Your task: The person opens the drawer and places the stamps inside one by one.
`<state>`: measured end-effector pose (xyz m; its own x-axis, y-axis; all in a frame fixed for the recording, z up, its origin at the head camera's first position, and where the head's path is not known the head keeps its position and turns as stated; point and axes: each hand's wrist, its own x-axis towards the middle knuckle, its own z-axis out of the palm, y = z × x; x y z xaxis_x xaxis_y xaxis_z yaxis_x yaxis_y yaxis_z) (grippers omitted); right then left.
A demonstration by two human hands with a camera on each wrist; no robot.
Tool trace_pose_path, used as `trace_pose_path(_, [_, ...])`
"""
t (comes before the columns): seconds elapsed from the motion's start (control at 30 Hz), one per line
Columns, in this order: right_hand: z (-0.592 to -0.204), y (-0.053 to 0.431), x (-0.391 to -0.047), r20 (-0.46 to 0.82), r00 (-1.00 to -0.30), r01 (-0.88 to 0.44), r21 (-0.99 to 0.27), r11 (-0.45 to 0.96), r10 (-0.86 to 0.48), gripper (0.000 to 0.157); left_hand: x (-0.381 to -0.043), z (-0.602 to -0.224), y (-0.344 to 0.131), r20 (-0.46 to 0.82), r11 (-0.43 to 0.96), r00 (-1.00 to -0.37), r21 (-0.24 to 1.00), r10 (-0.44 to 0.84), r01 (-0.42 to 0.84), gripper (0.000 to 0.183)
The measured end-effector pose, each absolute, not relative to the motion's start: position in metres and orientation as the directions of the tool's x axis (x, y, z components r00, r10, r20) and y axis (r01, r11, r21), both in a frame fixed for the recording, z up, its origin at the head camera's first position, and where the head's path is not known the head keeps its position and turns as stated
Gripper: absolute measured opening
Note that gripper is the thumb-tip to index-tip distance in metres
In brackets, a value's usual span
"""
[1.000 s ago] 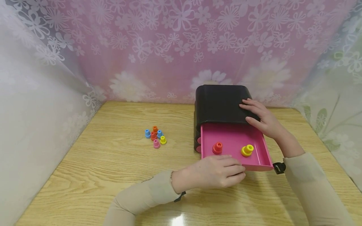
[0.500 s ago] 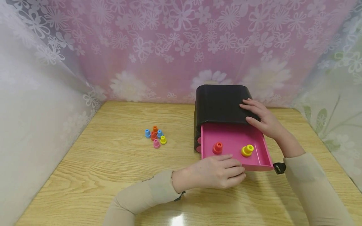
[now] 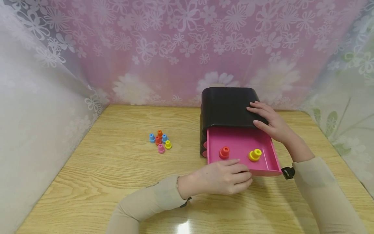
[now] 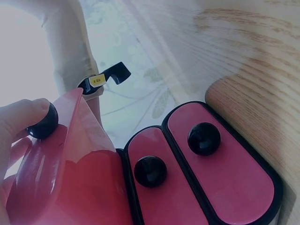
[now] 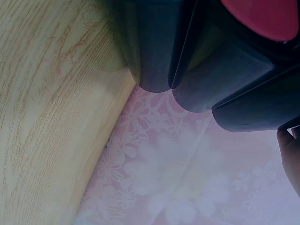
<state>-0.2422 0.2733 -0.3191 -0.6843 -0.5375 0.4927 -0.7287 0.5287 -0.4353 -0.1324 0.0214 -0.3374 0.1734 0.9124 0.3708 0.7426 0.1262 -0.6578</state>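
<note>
**Pink drawer (image 3: 239, 138) stands open**

Right of centre, it holds red and yellow pegs (image 3: 224, 152); opening looks done. The left hand (image 3: 219, 178) pinches its knob (image 4: 46, 124); the right hand (image 3: 270, 122) rests spread on the cabinet (image 3: 229, 105). Six pegs (image 3: 158, 141), left of centre, lie outside.

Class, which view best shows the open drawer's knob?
Left wrist: the knob shows plainly against the thumb. In the head view, the left hand hides most or all of it; right wrist doesn't show it.
</note>
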Motion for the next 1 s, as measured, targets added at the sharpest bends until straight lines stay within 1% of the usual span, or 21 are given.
trace_pose_path(0.17, [-0.318,0.272,-0.242,0.493,-0.682,-0.731,-0.436,0.526,-0.539,0.041,-0.133,-0.336,0.021,0.369,0.130,0.175,-0.669,0.913,0.732,0.042])
trace_pose_path(0.33, [-0.318,0.272,-0.241,0.491,-0.683,-0.730,-0.441,0.522,-0.541,0.042,-0.129,-0.324,0.018,0.379,0.138,0.185,-0.680,0.907,0.720,0.050])
trace_pose_path(0.47, [-0.319,0.272,-0.240,0.486,-0.686,-0.728,-0.449,0.518,-0.542,0.042,-0.125,-0.311,0.014,0.375,0.135,0.182,-0.678,0.909,0.723,0.051])
trace_pose_path(0.67, [-0.318,0.272,-0.239,0.489,-0.686,-0.728,-0.447,0.521,-0.539,0.042,-0.124,-0.310,0.014,0.391,0.153,0.178,-0.679,0.903,0.718,0.052])
trace_pose_path(0.77, [-0.318,0.272,-0.239,0.488,-0.687,-0.726,-0.447,0.523,-0.538,0.042,-0.125,-0.312,0.015,0.410,0.168,0.184,-0.685,0.893,0.709,0.051])
trace_pose_path(1.0, [-0.319,0.272,-0.241,0.485,-0.689,-0.725,-0.447,0.524,-0.538,0.043,-0.134,-0.331,0.019,0.429,0.189,0.187,-0.692,0.883,0.697,0.039])
